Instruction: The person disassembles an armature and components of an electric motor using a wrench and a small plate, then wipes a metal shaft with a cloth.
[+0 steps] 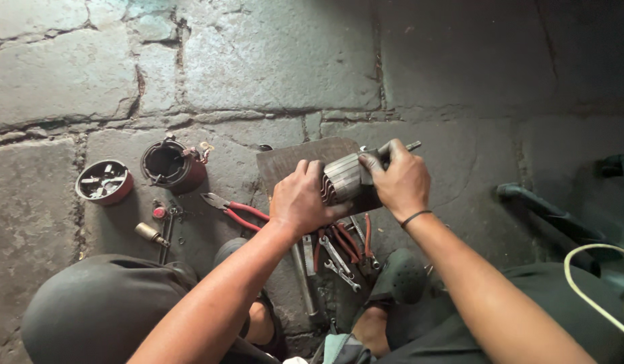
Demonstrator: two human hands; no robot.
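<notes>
A: Arm pose at this entry?

B: Both forearms reached forward and converged over the stone floor (271,74). Left hand (300,200) lay palm down, knuckles up; right hand (399,178) came in from the right, a dark band on its wrist.

A: Grip?

B: Left fingers curled closed around the near end of the ribbed metal armature (346,177). Right hand closed over its far end, shaft tip protruding past the fingers.

A: Location of the armature?

B: Held between both hands, just over a flat grey board (292,156). Red-handled pliers (234,209) and wrenches (339,259) lay beneath; two round red housings (174,165) sat to the left.
</notes>
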